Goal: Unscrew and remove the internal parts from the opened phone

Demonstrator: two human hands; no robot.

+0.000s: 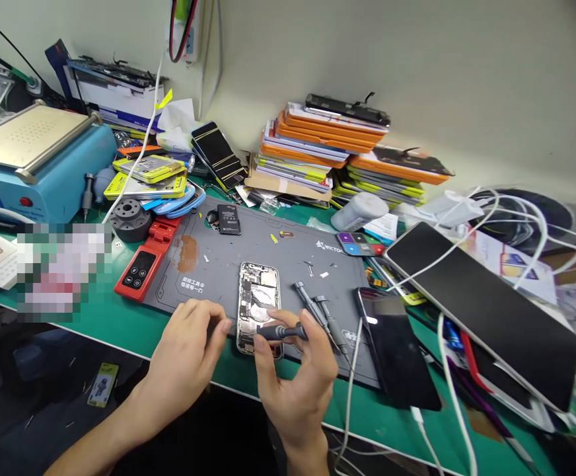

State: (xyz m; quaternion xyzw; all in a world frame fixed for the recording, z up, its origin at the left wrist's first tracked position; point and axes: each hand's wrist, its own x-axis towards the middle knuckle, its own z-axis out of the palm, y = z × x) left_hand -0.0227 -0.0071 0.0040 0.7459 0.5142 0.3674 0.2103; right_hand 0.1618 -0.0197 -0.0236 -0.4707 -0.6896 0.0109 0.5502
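An opened phone with its inner parts bare (259, 297) lies on the grey work mat (169, 291), near the mat's front edge. Across its lower half is a dark screwdriver (281, 332), held between the thumb and fingers of my right hand (300, 370). My left hand (186, 350) rests just left of the phone, fingers curled together and thumb beside them; whether anything is in it is hidden. Right of the phone lie two more screwdrivers (335, 325). A black battery (229, 219) sits at the mat's back edge.
A red device (139, 274) stands at the mat's left. On the right lie a black phone (399, 350), a large dark tablet (486, 311) and white cables (449, 390). Stacked boxes (312, 142) line the wall. A blue machine (45, 172) occupies the far left.
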